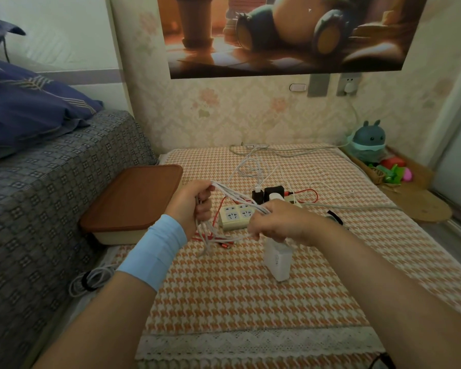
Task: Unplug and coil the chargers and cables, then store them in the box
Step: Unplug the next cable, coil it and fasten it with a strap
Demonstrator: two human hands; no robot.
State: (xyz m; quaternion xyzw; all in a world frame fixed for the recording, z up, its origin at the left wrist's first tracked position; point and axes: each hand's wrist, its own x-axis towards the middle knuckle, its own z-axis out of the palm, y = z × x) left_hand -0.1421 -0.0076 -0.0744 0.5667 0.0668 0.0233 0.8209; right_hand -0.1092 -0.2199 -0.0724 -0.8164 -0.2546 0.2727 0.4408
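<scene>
Over the middle of the table [250,302], head view: the left hand [194,206] has its fingers curled tight round a bunch of white cable [237,199] loops, with the loose ends dangling below the fist toward the cloth. That wrist has a blue wristband [157,249] on it. The same cable runs in several strands across to the right hand [274,222], whose fingers are closed round the strands too. Right under that hand is a white charger brick [277,259]. Its top is hidden by the fingers, so I can't tell if it's gripped as well or just hanging off the cable.

Just behind the hands, mid-table, lies a power strip [234,215] with black chargers [266,194] plugged in at its far end. A red cable [310,193] loops beside them.

The box [133,198] sits at the table's left edge, brown lid on, right up against the bed [51,195]. A coiled cable [91,282] held by a black band lies off the table's left edge, beside the bed.
</scene>
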